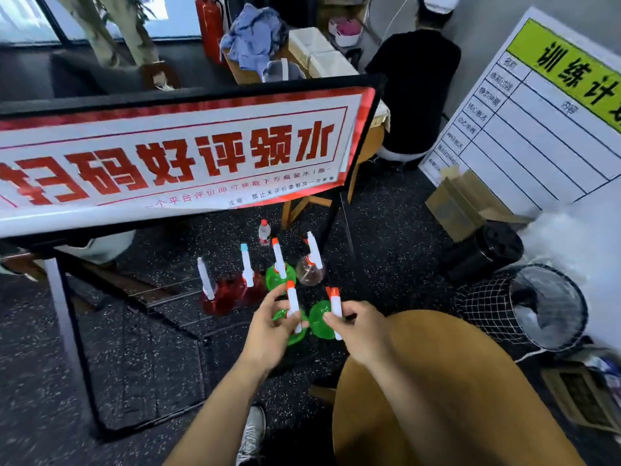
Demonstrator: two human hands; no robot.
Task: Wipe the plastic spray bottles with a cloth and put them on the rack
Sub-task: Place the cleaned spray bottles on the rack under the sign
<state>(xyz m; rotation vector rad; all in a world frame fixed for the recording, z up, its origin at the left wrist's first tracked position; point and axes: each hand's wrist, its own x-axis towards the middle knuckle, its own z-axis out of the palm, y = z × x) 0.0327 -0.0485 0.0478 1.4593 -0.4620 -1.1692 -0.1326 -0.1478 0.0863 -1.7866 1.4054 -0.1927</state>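
My left hand (270, 326) pinches the white spray head of a green bottle (295, 334) low over the floor. Beside it my right hand (358, 326) grips the white, orange-tipped head of a second green bottle (319, 319). Farther off stand two red bottles (218, 299), another green bottle (279, 275) and a clear pinkish bottle (311, 269), all with white spray heads, on the low wire shelf of the black rack (161, 297). No cloth is in view.
A black-framed stand with a red-and-white banner (174, 153) rises at left. A round wooden table top (437, 391) sits under my right arm. A small water bottle (264, 232), mesh baskets (524, 304), a cardboard box and a person seated at the back.
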